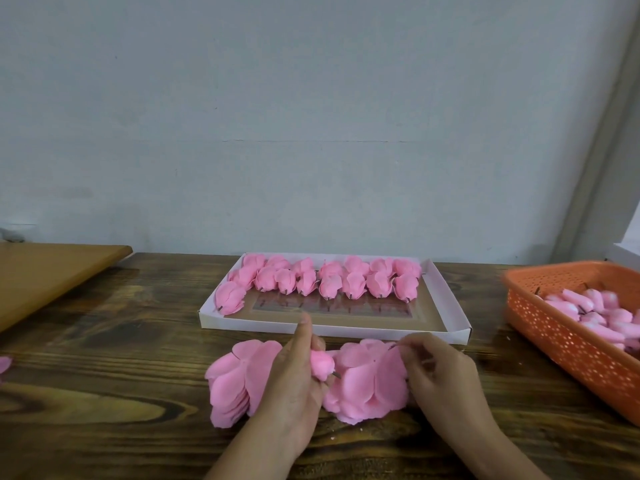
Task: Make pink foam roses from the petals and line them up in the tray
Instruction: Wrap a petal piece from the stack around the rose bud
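Worktop (104,393): dark wood, running the full width of the view, with a lighter board (45,271) lying over its far left corner.

Basket (568,327): orange plastic, at the right edge of the worktop, holding loose pink buds with short stems.

Tray (450,299): shallow white card, set at the far edge near the middle. Roses (322,278) fill two rows along its far side, and one more lies at its left end. The near half shows bare card.

Petal stacks: one fanned stack (232,386) lies just left of the left hand, a second stack (367,379) between the two hands, both near the front edge and just in front of the tray.

Left hand (294,375): fingers curled round a pink bud (322,365), its stem pointing toward the second stack, thumb raised.

Right hand (440,368): fingertips pinching the far edge of the second stack; whether one layer or several is caught cannot be told.

Assessment: the step in hand appears to be fitting a petal layer to the bud. Recommended practice: separate a single layer, pass the stem through its centre hole, and keep the bud grip light, as foam creases easily.
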Motion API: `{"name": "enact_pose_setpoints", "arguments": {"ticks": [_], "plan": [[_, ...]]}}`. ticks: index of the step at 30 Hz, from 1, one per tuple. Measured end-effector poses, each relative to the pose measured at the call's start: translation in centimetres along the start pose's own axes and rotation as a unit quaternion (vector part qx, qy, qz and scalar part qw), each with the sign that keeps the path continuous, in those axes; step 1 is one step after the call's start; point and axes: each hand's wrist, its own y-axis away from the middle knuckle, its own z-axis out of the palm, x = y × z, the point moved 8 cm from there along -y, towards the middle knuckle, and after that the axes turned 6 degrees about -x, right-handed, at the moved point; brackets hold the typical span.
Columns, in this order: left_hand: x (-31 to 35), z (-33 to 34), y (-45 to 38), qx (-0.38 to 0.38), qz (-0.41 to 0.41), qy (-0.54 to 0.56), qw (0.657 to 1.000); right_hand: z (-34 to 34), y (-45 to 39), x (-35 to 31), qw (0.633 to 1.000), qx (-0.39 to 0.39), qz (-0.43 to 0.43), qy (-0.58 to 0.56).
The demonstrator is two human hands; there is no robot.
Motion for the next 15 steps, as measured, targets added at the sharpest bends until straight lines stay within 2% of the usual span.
{"name": "enact_pose_setpoints", "arguments": {"ticks": [3, 7, 10, 15], "plan": [[0.1, 0.1, 0.0, -0.004, 0.000, -0.004, 1.000, 1.2, 0.5, 1.3, 0.978, -0.047, 0.114, -0.169], [0.1, 0.1, 0.0, -0.008, -0.004, -0.015, 1.000, 2.6, 1.3, 1.9, 0.904, -0.086, 0.233, -0.347], [0.1, 0.3, 0.2, -0.011, -0.013, -0.031, 0.999, 3.0, 1.8, 2.2, 0.883, -0.116, 0.275, -0.361], [-0.1, 0.6, 0.3, -0.016, -0.013, -0.040, 0.999, 2.8, 2.2, 2.8, 0.906, -0.122, 0.312, -0.258]]}}
